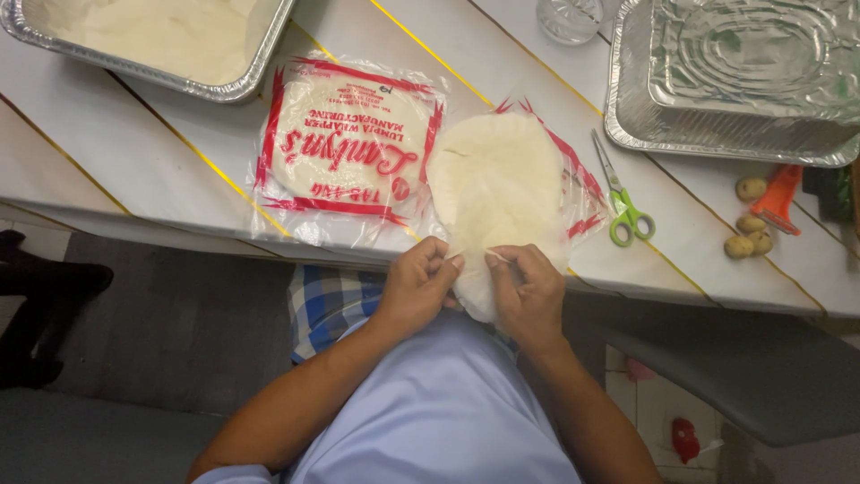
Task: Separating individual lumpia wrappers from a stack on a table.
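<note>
Left hand (419,282) and right hand (528,291) each pinch the near edge of a thin, pale, round wrapper sheet (493,193), limp and matte, overhanging the white bench (134,152) edge. Sealed glossy plastic wrapper packet (345,143) just beside; green-handled scissors (623,202) nearby.

Two hands work at the near edge: a left hand (417,285) and a right hand (528,291). One loose wrapper stack (497,184) lies there. One sealed wrapper pack (345,143) sits to its left. Three foil trays show: one far left (237,88), two nested far right (627,116). One pair of scissors (624,199), one peeler (778,199), four small potatoes (751,188), one glass (571,18).
</note>
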